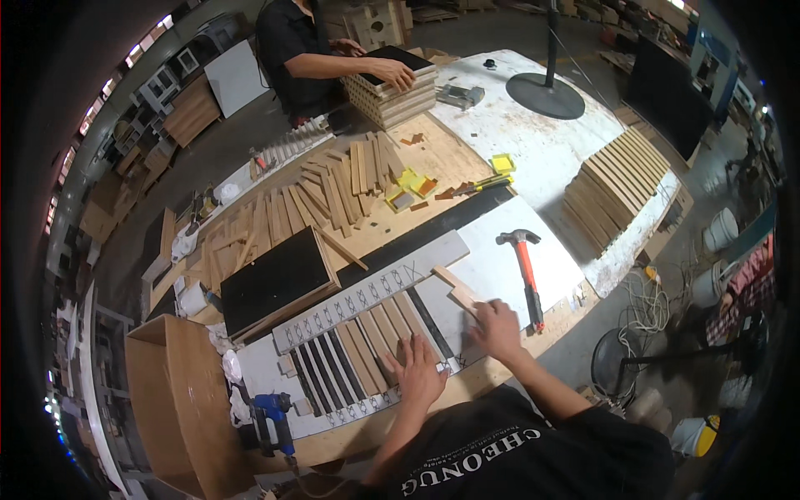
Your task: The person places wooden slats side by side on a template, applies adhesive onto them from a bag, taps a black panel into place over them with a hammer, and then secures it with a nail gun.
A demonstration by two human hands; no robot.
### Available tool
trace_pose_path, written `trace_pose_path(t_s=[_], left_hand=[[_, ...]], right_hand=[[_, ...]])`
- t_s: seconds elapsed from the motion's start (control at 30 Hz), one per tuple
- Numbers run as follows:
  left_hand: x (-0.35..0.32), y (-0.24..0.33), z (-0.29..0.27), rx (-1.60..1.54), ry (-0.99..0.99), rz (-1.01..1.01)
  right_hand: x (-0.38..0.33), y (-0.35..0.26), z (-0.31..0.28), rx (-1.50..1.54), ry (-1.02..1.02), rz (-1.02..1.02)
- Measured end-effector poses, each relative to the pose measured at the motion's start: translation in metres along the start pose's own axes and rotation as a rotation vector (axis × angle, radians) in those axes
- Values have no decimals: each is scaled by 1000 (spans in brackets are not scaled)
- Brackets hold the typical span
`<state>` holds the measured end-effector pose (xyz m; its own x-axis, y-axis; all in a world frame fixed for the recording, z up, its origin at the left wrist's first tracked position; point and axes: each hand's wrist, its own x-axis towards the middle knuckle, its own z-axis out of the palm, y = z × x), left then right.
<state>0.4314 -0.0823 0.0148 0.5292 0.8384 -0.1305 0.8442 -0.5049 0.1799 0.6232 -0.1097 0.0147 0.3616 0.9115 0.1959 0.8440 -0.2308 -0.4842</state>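
My left hand [417,373] lies with fingers spread over the near ends of a row of pale wooden slats [380,332]. Farther left in the same row, dark strips [321,367] alternate with light ones. A white strip with pencilled cross marks [367,286] runs along the far ends of the row. My right hand [497,329] is closed on the near end of a loose wooden slat [455,287], right of the row; its fingertips are partly hidden. A claw hammer [525,271] with a red and black handle lies to the right of that hand.
A blue nail gun [272,421] sits at the near left, beside a cardboard box [179,400]. Behind the row are a black-topped panel [279,279] and heaped slats [333,196]. Stacked slats [617,187] stand at the right. Across the table, a co-worker [308,62] handles a wooden stack [392,96].
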Motion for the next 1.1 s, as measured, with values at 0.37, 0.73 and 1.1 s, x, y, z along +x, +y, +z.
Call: trace_pose_path(t_s=[0.37,0.73,1.1], left_hand=[[-18,-4,-18,-113,91,83],[-26,0,-12,-178,200,131],[10,14,14,-33,46,89]], right_hand=[[1,12,26,253,36,134],[-4,-40,54,297,-151,-152],[26,-8,34,392,-23,47]])
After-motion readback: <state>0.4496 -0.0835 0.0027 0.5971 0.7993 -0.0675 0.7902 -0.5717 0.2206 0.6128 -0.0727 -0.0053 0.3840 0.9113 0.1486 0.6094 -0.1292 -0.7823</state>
